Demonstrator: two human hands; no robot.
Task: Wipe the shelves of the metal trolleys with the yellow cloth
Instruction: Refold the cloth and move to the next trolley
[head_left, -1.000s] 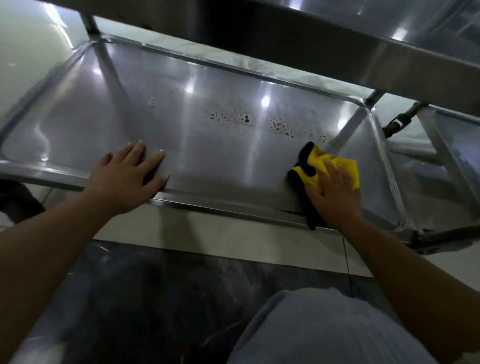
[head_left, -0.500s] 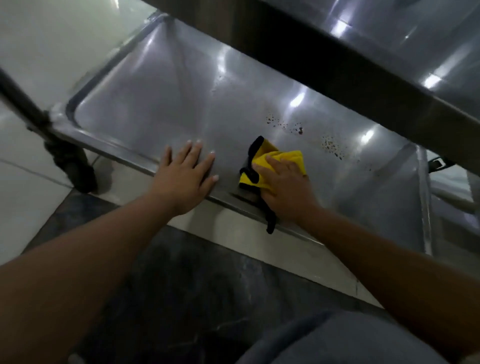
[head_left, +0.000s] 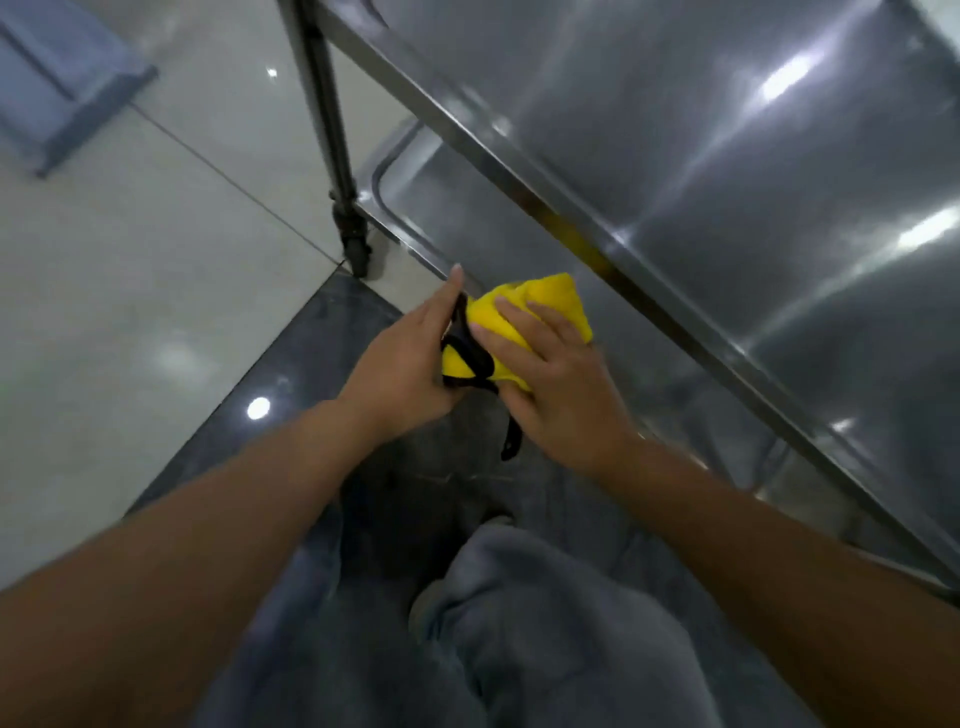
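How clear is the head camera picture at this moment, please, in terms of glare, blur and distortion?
Head view: bright ceiling-light streaks glare off the steel trolley shelf and spot the glossy floor tiles; both forearms smear at the lower edge; wide-angle bending tilts the shelf rim; the yellow cloth with black edging stays sharp between the left hand and right hand.

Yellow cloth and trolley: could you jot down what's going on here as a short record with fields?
Cloth: yellow cloth with black edging, bunched, held off the shelves
Left hand: left hand grips the cloth's black edge
Right hand: right hand lies over the cloth, fingers curled round it
Trolley: metal trolley, upper shelf edge just beyond the hands, lower shelf beneath
Floor: pale tiles and a dark strip
Wiping: none at this instant
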